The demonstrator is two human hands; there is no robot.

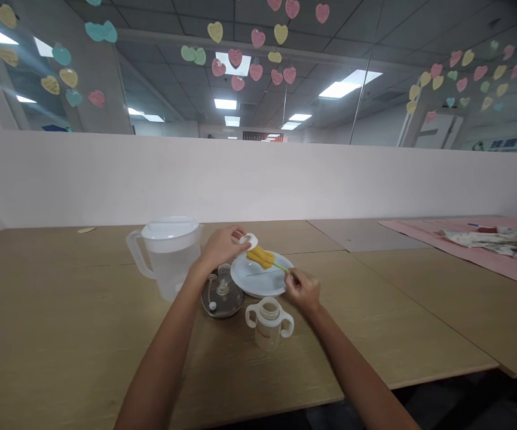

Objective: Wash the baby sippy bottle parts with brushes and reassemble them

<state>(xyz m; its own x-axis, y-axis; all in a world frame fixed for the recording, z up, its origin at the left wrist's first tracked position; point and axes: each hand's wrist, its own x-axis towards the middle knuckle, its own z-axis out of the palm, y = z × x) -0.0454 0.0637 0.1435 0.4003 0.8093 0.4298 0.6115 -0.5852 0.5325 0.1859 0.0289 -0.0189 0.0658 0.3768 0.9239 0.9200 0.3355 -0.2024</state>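
My left hand (225,245) grips a white ring-shaped cap (249,240) above the back left of a white basin (260,283). Closed around the thin green handle of a yellow sponge brush (262,258) is my right hand (303,289), at the basin's right side. The brush's yellow head is by the cap, over the basin. In front of the basin stands an open bottle (268,325) with two white handles. To its left, a dark round dish (223,298) holds a clear nipple and a straw piece with a small white end.
A lidded translucent pitcher (172,257) stands left of the dark dish. On the far right, a pink cloth (424,236) lies under pale fabric items. The wooden table (83,334) meets a white wall, with a window above.
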